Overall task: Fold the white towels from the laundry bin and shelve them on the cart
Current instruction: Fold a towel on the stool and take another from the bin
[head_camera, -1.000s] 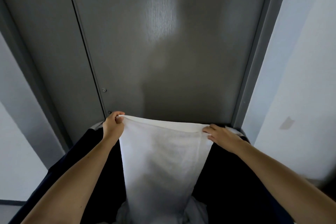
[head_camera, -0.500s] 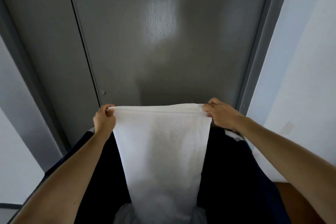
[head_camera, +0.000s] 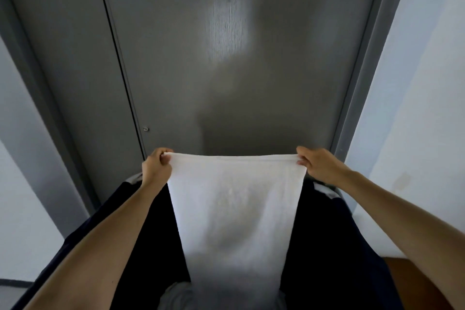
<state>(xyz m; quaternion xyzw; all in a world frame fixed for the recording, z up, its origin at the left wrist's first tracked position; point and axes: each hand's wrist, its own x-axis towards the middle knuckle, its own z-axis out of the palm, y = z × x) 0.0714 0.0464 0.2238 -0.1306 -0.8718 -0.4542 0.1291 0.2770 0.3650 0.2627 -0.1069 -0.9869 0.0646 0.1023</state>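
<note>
Between hands (head_camera: 232,166): taut white towel (head_camera: 235,211)

Bare left hand (head_camera: 157,170), right hand (head_camera: 320,166), bare forearms (head_camera: 105,239)

legible text: none in this view.
door (head_camera: 226,58): plain grey face; no sign, number or label can be read.
white towel (head_camera: 236,209): plain cloth; no tag or brand can be read.
laundry bin (head_camera: 327,246): dark fabric; no lettering can be read.
right wall (head_camera: 427,108): one faint mark, too blurred to read.
</note>
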